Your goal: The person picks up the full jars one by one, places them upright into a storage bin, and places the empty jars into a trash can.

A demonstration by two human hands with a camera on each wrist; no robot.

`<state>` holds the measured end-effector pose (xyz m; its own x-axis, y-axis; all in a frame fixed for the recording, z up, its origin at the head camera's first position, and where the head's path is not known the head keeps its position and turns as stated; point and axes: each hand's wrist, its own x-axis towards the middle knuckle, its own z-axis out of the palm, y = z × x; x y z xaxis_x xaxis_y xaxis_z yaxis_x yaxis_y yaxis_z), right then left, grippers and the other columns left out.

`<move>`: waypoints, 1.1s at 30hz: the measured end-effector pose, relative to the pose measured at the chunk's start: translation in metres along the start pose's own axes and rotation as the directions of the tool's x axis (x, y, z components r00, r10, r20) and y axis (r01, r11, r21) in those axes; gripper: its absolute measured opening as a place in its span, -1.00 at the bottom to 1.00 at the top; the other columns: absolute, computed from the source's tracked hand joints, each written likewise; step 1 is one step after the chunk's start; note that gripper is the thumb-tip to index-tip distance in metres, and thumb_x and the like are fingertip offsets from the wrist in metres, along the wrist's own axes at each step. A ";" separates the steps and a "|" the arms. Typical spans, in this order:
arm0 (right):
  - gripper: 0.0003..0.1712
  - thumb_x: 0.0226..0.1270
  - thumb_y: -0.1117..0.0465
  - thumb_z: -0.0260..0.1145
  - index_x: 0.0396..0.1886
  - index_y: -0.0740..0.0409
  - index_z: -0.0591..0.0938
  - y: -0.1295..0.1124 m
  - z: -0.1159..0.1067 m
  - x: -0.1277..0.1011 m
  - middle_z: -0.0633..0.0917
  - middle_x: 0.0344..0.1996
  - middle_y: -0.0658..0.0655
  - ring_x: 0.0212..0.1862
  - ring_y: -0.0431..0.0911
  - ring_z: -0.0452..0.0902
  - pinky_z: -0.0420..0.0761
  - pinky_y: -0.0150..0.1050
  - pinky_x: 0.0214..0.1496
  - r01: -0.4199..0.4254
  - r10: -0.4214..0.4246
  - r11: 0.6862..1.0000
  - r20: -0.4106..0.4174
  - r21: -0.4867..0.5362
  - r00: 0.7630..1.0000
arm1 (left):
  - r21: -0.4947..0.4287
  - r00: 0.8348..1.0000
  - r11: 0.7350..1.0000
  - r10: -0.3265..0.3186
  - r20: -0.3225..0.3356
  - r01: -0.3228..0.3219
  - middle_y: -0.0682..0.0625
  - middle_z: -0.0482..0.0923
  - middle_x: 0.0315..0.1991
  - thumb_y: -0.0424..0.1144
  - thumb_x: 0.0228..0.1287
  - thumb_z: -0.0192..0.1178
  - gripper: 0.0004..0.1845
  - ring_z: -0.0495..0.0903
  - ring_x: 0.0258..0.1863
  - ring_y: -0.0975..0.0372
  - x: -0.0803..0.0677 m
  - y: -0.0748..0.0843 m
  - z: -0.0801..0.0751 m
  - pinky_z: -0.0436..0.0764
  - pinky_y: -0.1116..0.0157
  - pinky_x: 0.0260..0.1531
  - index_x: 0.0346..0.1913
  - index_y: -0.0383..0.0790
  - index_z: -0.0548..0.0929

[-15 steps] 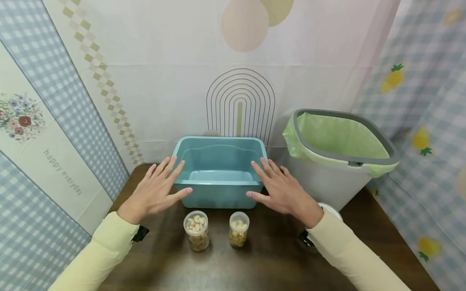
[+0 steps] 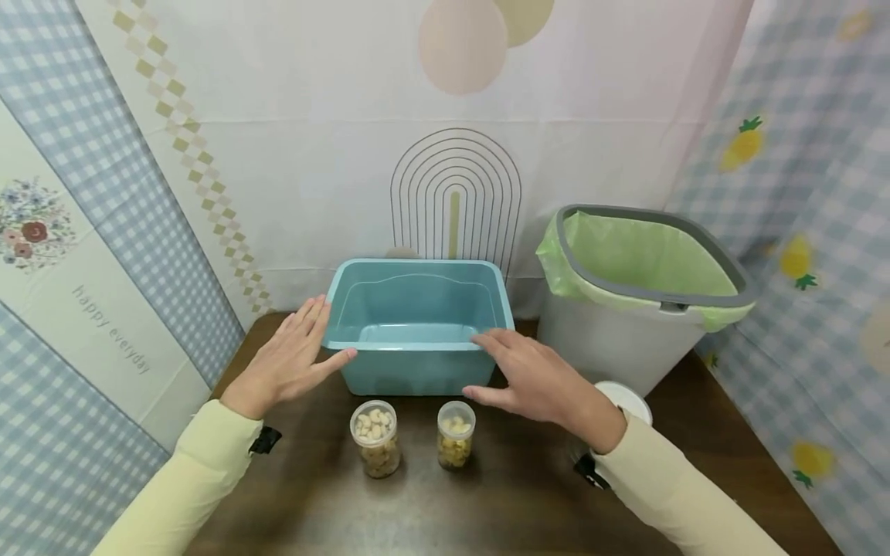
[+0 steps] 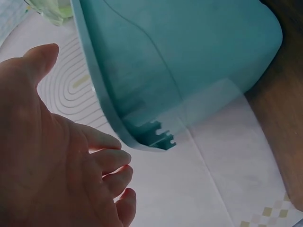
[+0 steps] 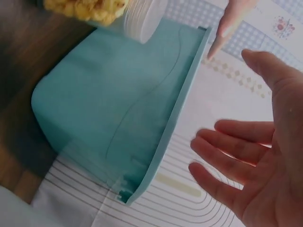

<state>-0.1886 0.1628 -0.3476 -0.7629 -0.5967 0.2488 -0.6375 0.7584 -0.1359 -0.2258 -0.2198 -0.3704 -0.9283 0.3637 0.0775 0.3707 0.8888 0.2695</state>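
Note:
A blue-green plastic basin [image 2: 417,374] stands on the table against the back cloth. My left hand [image 2: 288,363] is by its left front corner, fingers extended together and thumb pointing right across the front. On the other side my right hand [image 2: 538,378] is at the right front corner, its fingertips overlapping the rim in the head view and its thumb lower. Neither hand grips anything. In front of the basin stand two clear jars: a wider jar of cashew nuts [image 2: 376,440] on the left, and a narrower jar of yellow pieces [image 2: 455,436] near my right thumb.
A white bin [image 2: 598,340] with a grey rim and green liner stands at the right, behind my right forearm. A round white lid [image 2: 626,401] shows beside that wrist, partly covered by the sleeve. Patterned cloths [image 2: 313,193] enclose the dark wooden table [image 2: 334,510].
Both hands have turned, their spread fingers drawing together. The right fingertips have lowered toward the basin's front rim. The jars stay in place, and the head view has shifted slightly.

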 end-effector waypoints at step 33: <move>-0.30 0.05 -0.06 0.71 0.13 0.12 0.68 0.005 0.099 -0.013 0.75 -0.13 -0.09 -0.12 -0.27 0.66 0.73 -0.33 -0.01 -0.057 0.017 0.879 0.088 0.474 0.996 | 0.007 1.000 1.000 -0.021 -0.009 0.021 -0.42 -0.19 0.71 0.32 0.63 -0.13 0.05 -0.19 0.72 -0.25 0.015 -0.008 0.017 -0.10 -0.25 0.68 0.66 -0.55 -0.14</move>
<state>-0.1926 0.1484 -0.4466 -0.7803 -0.6043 0.1611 -0.5676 0.5762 -0.5880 -0.2426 -0.2168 -0.3875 -0.9360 0.3426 0.0806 0.3515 0.8981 0.2643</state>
